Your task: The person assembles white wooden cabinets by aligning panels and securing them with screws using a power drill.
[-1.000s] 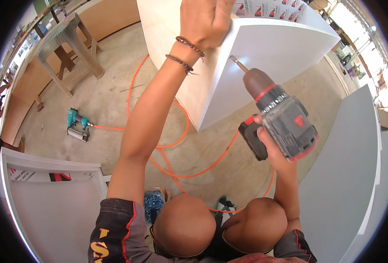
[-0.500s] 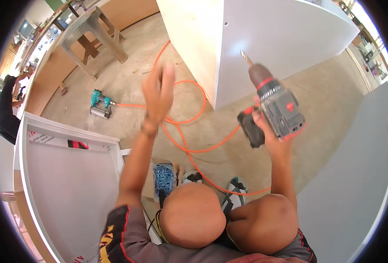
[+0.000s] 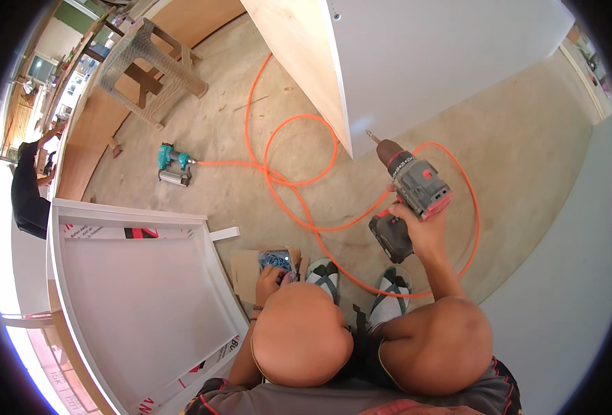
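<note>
Closed around the handle of a cordless drill (image 3: 411, 200), the right hand (image 3: 416, 232) keeps its grip tight, the bit pointing up and away toward the lower edge of a white cabinet panel (image 3: 416, 62), close to it but apart. Down beside the left knee, the left hand (image 3: 270, 282) reaches into a small box of blue screws (image 3: 275, 261) lying on cardboard on the floor; its grip seems pinched on the screws, though the fingers are partly hidden. Just past both hands stand two sandalled feet (image 3: 358, 287). Left of the left hand lies a white curved shelf unit (image 3: 140, 290). Beyond the drill an orange air hose (image 3: 299, 173) loops across the floor to a teal nail gun (image 3: 171, 164). Farther off stands a plastic stool (image 3: 150, 66).
</note>
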### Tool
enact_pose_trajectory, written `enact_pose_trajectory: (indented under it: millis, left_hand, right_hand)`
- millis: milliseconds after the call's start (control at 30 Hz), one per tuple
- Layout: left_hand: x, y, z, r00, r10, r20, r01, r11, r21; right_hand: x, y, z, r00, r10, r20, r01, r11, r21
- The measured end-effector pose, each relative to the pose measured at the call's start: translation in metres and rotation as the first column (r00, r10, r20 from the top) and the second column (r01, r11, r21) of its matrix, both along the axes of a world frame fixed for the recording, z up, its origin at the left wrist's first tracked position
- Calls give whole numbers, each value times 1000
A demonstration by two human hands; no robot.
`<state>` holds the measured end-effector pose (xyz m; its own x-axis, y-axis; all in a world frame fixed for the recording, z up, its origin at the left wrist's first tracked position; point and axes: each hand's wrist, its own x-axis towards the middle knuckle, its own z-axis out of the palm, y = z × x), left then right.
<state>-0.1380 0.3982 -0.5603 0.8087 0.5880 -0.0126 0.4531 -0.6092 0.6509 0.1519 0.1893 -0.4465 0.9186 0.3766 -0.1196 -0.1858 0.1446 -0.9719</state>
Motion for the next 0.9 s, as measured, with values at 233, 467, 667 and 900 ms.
enact_pose_trajectory:
  millis: [233,467,667,900]
  left_hand:
    - [-22,15,-41,985,-160,-67,170,965,202]
    - [-31,5,-25,999,5,37,-11,985,171]
    - [-10,21,28,941,337,1,-337,940,-54]
    - [138,26,108,822,345,452,13,783,-621]
  right_hand:
    - [-2,-1,7,995,-68,70,66,998,23]
    - [0,-4,-10,1000,-13,19,14,999,-52]
    - [-1,-13,-26,998,-30,49,34,996,-84]
    - [-17,1,-30,990,89,108,-73,987,-143]
